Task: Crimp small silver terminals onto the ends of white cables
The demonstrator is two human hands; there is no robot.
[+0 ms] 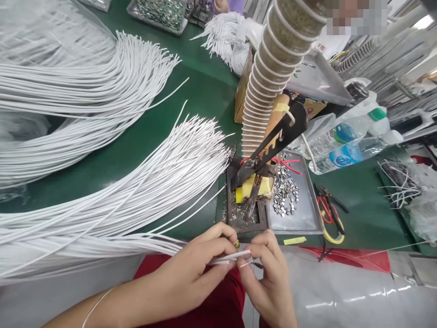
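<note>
My left hand [196, 269] is closed around a few white wires [234, 257], whose ends stick out past its thumb and forefinger. My right hand [268, 273] pinches at those wire ends, fingertips close to the left ones. A thin dark tip [258, 265] shows between the right fingers; I cannot make out what it belongs to. A small yellowish piece [236, 243] shows at the left fingertips. The held wires run back to the left beside a big bundle of white wires [164, 177], whose cut ends fan out on the green table [205, 95].
Ahead stand a black notched bracket [290, 132] and a ribbed hose [269, 68]. A metal tray [307, 218] holds small metal pieces [285, 193]. Pliers [332, 200] and water bottles [351, 155] lie right. More white wires [85, 95] lie left. A co-worker [336, 43] is behind.
</note>
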